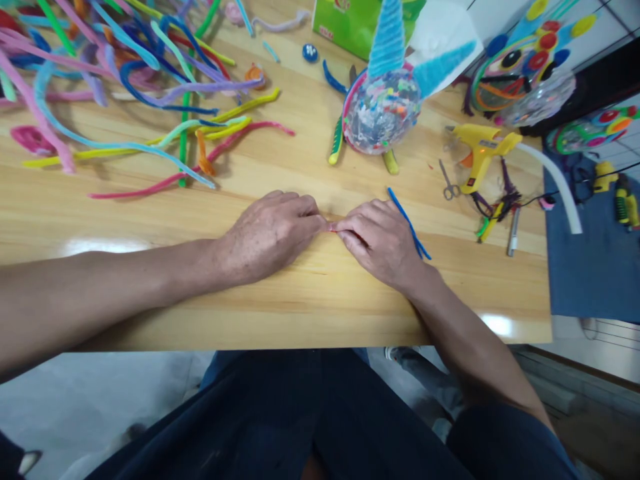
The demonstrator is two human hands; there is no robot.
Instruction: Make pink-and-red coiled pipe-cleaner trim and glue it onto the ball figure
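I have my left hand (275, 233) and right hand (383, 239) pinching a small reddish piece (333, 227), mostly hidden, between them; a blue pipe cleaner (409, 222) lies just beside the right one.

- Bright light is washing the worktop (310, 307).
- White glare is shining left and right.
- Soft shadows are falling beneath the forearms (115, 283).
- Outer edges are stretching, blurring.
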